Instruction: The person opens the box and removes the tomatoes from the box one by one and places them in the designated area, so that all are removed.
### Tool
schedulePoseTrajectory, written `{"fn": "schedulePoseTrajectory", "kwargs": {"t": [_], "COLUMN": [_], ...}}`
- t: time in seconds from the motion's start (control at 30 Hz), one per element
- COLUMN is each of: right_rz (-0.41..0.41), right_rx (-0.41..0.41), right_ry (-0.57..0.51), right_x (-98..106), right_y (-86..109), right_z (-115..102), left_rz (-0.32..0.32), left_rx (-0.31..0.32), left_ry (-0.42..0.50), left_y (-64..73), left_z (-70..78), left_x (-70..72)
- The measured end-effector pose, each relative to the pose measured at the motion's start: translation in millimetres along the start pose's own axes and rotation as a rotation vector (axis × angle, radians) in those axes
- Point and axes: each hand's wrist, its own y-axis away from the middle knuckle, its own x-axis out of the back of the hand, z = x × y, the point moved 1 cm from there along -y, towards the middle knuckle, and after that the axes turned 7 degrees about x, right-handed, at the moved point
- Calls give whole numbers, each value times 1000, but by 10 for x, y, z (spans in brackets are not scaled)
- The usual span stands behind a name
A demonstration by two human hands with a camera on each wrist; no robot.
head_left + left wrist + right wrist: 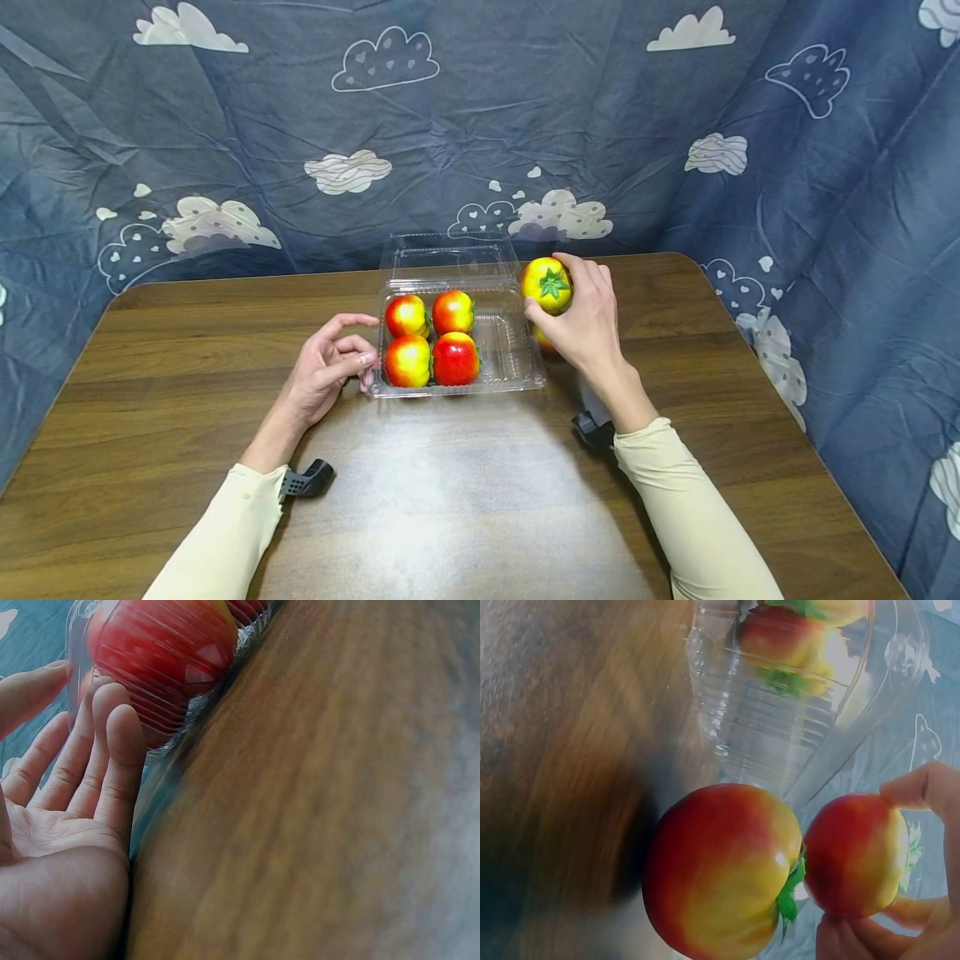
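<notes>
In the head view, my right hand (591, 321) pinches a red-and-yellow fruit (534, 275) with a green leafy cap, thumb and fingers on opposite sides. It is just beyond the right edge of a clear plastic clamshell box (510, 358). Another such fruit (720, 870) stands on the table close by the held one, mostly hidden in the head view. Several fruits, including a redder one (456, 360), fill the box's left part in two rows. My left hand (326, 367) has its fingertips at the box's left wall, fingers extended in the left wrist view.
The box's transparent lid (450, 260) stands open at the back, near the blue cloud-printed curtain (450, 150). All of this is on a brown wooden table (225, 333). A dark strapped device (307, 479) is at my left wrist and another (594, 432) at my right.
</notes>
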Motion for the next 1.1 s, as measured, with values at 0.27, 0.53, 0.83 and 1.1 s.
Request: {"fn": "schedulePoseTrajectory", "kwargs": {"t": [0.27,0.53,0.83,1.1], "right_rz": [-50,-97,-185,-290], "right_rx": [-104,-186,-293,-391], "right_ry": [15,55,149,232], "right_x": [79,266,443,513], "right_y": [-10,-46,-55,-33], "right_z": [84,236,353,440], "left_rz": [-6,-10,17,-5], "left_rx": [0,-5,16,1], "left_ry": [0,-2,-16,-9], "left_y": [-6,-4,3,-2], "left_z": [-6,-10,-7,-8], "left_x": [-8,-14,-11,9]}}
